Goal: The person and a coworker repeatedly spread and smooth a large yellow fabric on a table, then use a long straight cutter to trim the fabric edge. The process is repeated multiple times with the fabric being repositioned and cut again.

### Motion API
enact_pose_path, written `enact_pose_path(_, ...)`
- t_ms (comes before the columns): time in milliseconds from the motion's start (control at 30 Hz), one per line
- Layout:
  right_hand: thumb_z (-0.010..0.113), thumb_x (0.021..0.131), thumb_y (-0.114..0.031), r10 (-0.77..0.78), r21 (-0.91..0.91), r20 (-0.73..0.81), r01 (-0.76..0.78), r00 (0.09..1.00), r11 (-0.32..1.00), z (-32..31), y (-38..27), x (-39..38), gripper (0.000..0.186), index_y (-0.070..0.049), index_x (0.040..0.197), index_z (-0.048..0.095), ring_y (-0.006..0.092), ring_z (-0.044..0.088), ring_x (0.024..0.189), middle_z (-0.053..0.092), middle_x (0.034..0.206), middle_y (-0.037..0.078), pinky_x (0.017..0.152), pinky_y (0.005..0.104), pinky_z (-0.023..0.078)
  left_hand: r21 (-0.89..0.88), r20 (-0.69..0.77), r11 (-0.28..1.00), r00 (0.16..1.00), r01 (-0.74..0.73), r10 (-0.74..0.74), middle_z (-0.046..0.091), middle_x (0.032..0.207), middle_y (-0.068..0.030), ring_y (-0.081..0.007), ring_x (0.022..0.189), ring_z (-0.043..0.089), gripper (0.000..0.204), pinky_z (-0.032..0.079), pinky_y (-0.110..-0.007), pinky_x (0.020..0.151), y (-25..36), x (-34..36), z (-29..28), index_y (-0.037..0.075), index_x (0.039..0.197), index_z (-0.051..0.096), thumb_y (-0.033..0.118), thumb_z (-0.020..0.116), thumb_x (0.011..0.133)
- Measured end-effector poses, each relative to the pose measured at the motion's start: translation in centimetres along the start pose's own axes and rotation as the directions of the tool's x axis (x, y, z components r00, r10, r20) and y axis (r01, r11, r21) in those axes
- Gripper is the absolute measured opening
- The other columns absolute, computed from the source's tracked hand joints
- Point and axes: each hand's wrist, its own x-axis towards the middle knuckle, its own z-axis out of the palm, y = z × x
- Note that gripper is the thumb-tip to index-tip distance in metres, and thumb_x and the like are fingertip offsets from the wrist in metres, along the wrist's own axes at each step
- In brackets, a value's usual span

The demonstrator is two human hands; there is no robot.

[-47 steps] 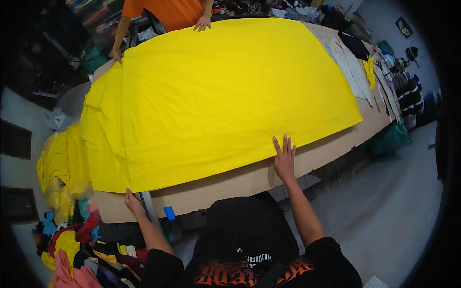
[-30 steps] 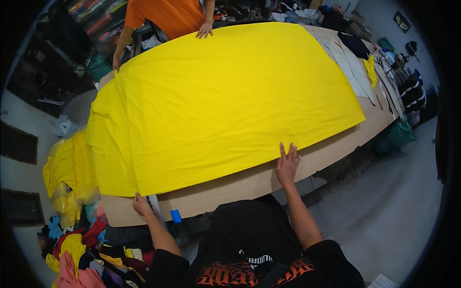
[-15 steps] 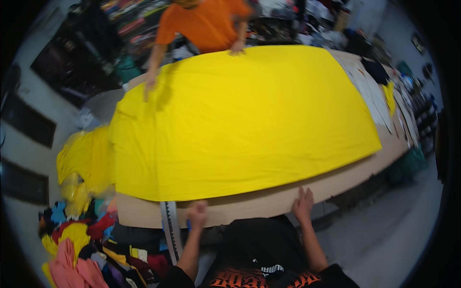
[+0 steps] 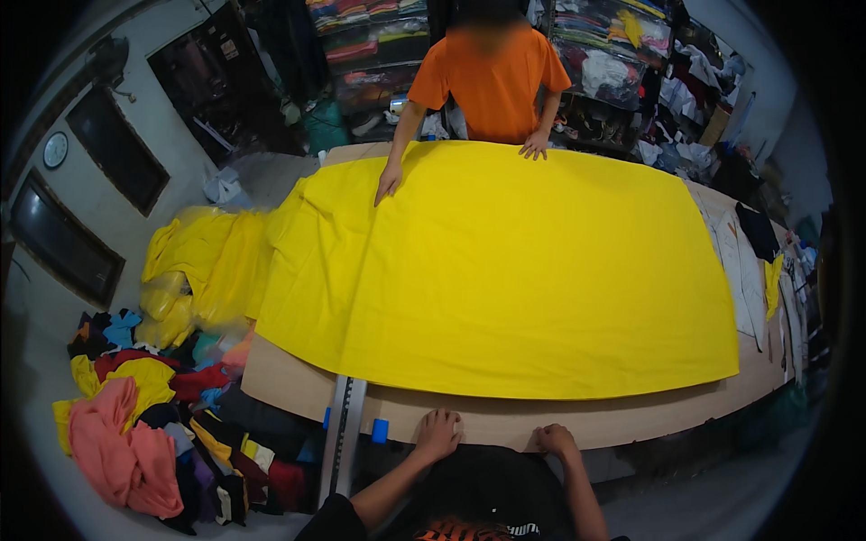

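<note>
A large yellow cloth [image 4: 541,270] covers most of the wooden table [image 4: 271,370], rumpled at its left end. My left hand [image 4: 437,437] lies on the table's near edge, below the cloth, fingers apart and slightly bent, holding nothing. My right hand [image 4: 557,439] is curled over that edge farther right. A metal rail with a toothed strip [image 4: 345,437] sticks out from under the cloth, left of my left hand, beside a blue block [image 4: 381,431]. Across the table a co-worker in orange [image 4: 487,90] has one hand [image 4: 390,180] pointing down on the cloth and the other [image 4: 536,144] on its far edge.
Plastic-wrapped yellow cloth [image 4: 198,270] hangs at the table's left end. A heap of coloured garments [image 4: 117,424] lies below it. Pale paper sheets [image 4: 726,243] and a dark cloth [image 4: 756,230] sit at the right end. Shelves of packed fabrics [image 4: 370,36] stand behind the co-worker.
My hands have let go of the yellow cloth and moved down to the table's edge, closer together. The co-worker's left-side hand has moved inward onto the cloth. My view has tilted up.
</note>
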Motion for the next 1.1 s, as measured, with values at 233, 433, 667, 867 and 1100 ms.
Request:
enact_pose_path(233, 0.053, 0.104, -0.045, 0.071, 0.178, 0.032, -0.076, 0.997, 0.981, -1.2, 0.4, 0.2, 0.054, -0.001, 0.090, 0.082, 0.0320, 0.078, 0.080, 0.078, 0.080, 0.017, 0.085, 0.0421, 0.060, 0.026, 0.277, 0.999, 0.960, 0.037, -0.043, -0.007, 0.179, -0.0167, -0.0411, 0.164, -0.013, 0.097, -0.007, -0.064, 0.128, -0.3, 0.7, 1.8, 0.027, 0.173, 0.004, 0.076, 0.045, 0.100)
enact_pose_path(433, 0.030, 0.112, -0.052, 0.081, 0.619, 0.193, -0.185, 0.978, 0.763, -2.4, 1.2, 1.3, 0.084, 0.015, 0.088, 0.074, 0.0317, 0.077, 0.065, 0.076, 0.079, 0.027, 0.067, 0.0384, 0.063, 0.078, 0.436, 0.989, 0.888, 0.123, -0.145, -0.020, 0.178, -0.0150, -0.0458, 0.159, -0.027, 0.114, -0.016, -0.072, 0.121, 0.9, 2.7, 2.0, 0.031, 0.172, -0.010, 0.092, 0.039, 0.090)
enact_pose_path(667, 0.005, 0.107, -0.057, 0.036, 0.605, 0.447, -0.332, 0.894, 0.723, -2.8, 2.6, 4.3, 0.100, 0.018, 0.102, 0.070, 0.0374, 0.076, 0.071, 0.077, 0.092, 0.032, 0.066, 0.0422, 0.061, 0.131, 0.524, 0.980, 0.828, 0.153, -0.199, -0.021, 0.178, -0.0126, -0.0461, 0.157, -0.032, 0.120, -0.017, -0.076, 0.118, 1.2, 3.9, 1.9, 0.031, 0.171, -0.013, 0.096, 0.041, 0.086)
enact_pose_path(867, 0.000, 0.105, -0.057, 0.065, 0.563, 0.500, -0.381, 0.864, 0.734, -2.2, 3.9, 6.1, 0.103, 0.019, 0.106, 0.069, 0.0404, 0.074, 0.074, 0.076, 0.096, 0.034, 0.069, 0.0438, 0.060, 0.097, 0.539, 0.985, 0.825, 0.141, -0.172, -0.024, 0.177, -0.0107, -0.0455, 0.157, -0.033, 0.122, -0.017, -0.077, 0.117, 0.7, 4.0, 2.1, 0.031, 0.171, -0.013, 0.097, 0.041, 0.084)
enact_pose_path(1100, -0.003, 0.105, -0.059, 0.076, 0.566, 0.445, -0.346, 0.892, 0.748, -1.3, 5.0, 6.2, 0.106, 0.018, 0.103, 0.070, 0.0412, 0.074, 0.073, 0.076, 0.093, 0.034, 0.069, 0.0439, 0.060, 0.063, 0.518, 0.986, 0.840, 0.154, -0.164, -0.025, 0.177, -0.0120, -0.0465, 0.155, -0.035, 0.123, -0.017, -0.079, 0.116, 0.4, 3.9, 2.9, 0.031, 0.172, -0.012, 0.097, 0.044, 0.083)
